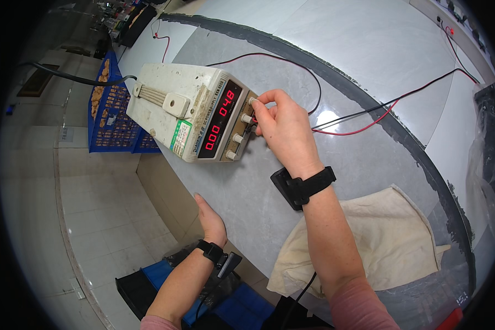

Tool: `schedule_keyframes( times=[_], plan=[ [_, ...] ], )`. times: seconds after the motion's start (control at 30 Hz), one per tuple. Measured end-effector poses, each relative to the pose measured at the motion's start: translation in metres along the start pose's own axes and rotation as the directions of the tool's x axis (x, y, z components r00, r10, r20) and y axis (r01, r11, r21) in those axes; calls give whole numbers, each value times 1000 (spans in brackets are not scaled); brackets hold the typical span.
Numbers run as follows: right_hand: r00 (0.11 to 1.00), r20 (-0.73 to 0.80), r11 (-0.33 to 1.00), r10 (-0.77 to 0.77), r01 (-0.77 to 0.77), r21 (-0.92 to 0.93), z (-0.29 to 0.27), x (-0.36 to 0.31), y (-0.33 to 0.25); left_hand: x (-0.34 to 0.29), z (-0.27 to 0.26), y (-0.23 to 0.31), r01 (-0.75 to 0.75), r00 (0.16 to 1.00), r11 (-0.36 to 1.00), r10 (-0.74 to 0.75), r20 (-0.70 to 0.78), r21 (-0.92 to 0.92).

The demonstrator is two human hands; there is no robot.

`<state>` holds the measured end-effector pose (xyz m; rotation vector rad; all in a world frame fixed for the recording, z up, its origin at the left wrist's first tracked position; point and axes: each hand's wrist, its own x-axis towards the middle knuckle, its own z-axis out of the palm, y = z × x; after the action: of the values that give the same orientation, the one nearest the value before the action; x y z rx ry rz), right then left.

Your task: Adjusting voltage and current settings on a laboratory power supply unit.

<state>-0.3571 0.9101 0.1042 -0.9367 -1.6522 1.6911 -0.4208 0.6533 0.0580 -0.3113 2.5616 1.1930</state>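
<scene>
A white bench power supply (168, 91) with a lit red digital display (219, 121) stands on the grey table. My right hand (285, 129) reaches its front panel, thumb and forefinger pinching the uppermost knob (252, 101). More knobs (237, 138) run down the panel below, and the leads plugged in there are partly hidden by my fingers. My left hand (210, 223) is at the table's near left edge, seen side-on with the visible digit stretched out; it holds nothing that I can see. Each wrist carries a black strap with a small device.
A cream cloth (390, 236) lies under my right forearm. Red and black wires (363, 122) cross the table toward a power strip (451, 27) at the far right. Left of the table stands a blue plastic basket (113, 135) holding brown pieces. A black cable (80, 81) runs behind the supply.
</scene>
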Motion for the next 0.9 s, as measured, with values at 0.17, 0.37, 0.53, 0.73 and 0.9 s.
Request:
schedule_keyframes(
  times=[0.17, 0.37, 0.53, 0.73, 0.9],
  plan=[
    [1000, 9, 1000, 16, -16, -5, -1, -1, -3, 2, 0, -2, -5, 1000, 1000, 5, 1, 2],
    [1000, 0, 1000, 1, -1, 1, 0, -1, -2, 5, -2, -7, -8, 1000, 1000, 8, 2, 4],
    [1000, 1, 1000, 4, -4, 6, 0, -1, -2, 5, -2, -6, 6, 1000, 1000, -6, 0, 0],
    [1000, -5, 1000, 2, -2, 6, -1, -1, -1, 0, 1, -3, -36, 999, 999, 36, 2, -4],
    [1000, -2, 1000, 12, -12, 9, 0, -2, -5, 4, -2, -4, -13, 1000, 1000, 13, 18, -8]
  ],
)
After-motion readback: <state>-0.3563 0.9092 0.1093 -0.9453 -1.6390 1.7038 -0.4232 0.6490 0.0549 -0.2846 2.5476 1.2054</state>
